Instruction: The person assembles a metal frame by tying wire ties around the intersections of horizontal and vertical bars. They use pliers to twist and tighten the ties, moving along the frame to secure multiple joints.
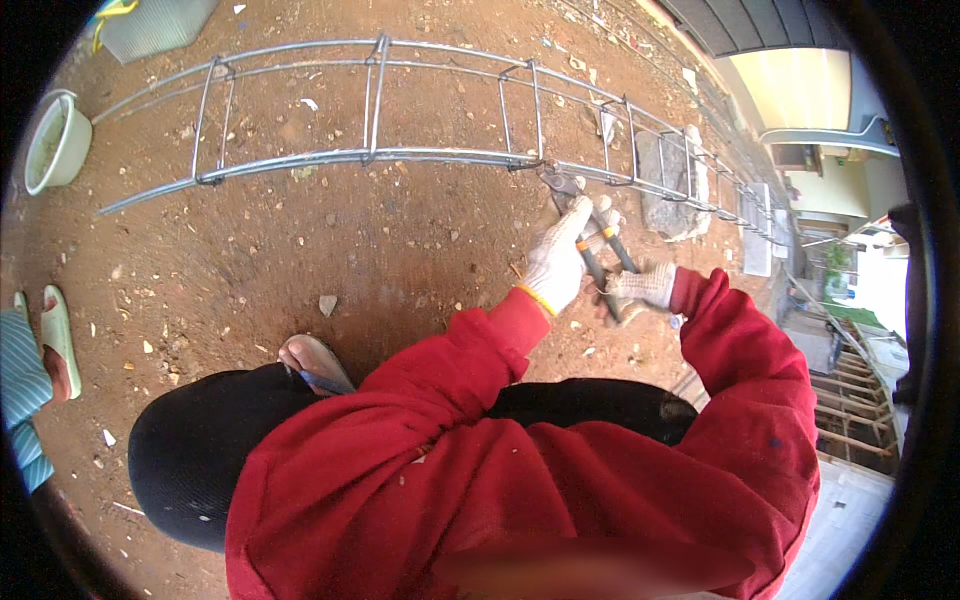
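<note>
Both my hands wear off-white knitted gloves and are at a pair of pincers (592,262) with dark handles and orange bands. My left hand (556,254) is closed around the pincers close to their head. My right hand (645,286) grips the handles lower down. The metal jaws meet the near lower bars of a long rebar cage (440,154), by one of its stirrups. Whether a tie wire sits in the jaws cannot be made out. Square stirrups link the cage's long bars, which run from the left across to the far right.
A stone block (668,190) lies under the cage on the right. At the left stand a white basin (62,145) and a pale container (155,25). Another person's sandalled foot (60,345) is at the left edge. Small stones litter the brown dirt ground (230,270).
</note>
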`<state>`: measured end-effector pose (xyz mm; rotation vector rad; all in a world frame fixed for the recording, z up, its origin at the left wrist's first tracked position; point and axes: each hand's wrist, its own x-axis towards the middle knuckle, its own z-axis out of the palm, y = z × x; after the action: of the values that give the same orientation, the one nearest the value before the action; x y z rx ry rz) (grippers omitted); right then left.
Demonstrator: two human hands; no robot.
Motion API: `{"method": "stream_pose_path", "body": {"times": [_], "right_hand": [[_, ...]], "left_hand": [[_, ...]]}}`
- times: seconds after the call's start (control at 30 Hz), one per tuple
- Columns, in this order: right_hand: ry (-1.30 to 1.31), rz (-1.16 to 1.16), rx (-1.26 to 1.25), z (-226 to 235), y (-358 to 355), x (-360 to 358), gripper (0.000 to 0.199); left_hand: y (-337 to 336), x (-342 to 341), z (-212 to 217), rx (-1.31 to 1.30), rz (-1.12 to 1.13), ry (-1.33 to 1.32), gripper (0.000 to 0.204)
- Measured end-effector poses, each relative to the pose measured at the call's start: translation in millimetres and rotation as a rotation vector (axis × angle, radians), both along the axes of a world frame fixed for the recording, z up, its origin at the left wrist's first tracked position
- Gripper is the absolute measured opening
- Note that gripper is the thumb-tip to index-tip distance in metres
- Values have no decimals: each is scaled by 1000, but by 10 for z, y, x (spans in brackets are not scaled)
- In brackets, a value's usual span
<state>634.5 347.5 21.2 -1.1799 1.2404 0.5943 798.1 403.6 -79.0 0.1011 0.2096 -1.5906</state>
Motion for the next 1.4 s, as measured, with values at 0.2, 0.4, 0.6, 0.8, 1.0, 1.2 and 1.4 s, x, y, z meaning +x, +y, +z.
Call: {"method": "stream_pose_path", "body": {"times": [0.2,0.4,0.6,0.8,1.0,1.2,1.4], "right_hand": [[-534,-249,178,-459,375,-1,38],[-342,-148,-89,-294,345,105,51],[-260,138,-632,-257,287,-65,53],[-653,-361,368,-875,438,-365,32],[-798,-326,204,-1358,494,-182,62],[-932,-336,287,-1501,435,151,67],[-885,-196,10,-1819,416,203,26]], "left_hand": [[8,157,-49,-101,-113,89,32],[-109,58,217,252,-53,-181,21],[-264,-156,321,545,124,-394,18],[91,-52,-30,435,-42,-446,20],[272,134,-497,408,81,-390,61],[381,581,-706,198,53,-249,52],[493,783,-896,253,86,-738,26]]}}
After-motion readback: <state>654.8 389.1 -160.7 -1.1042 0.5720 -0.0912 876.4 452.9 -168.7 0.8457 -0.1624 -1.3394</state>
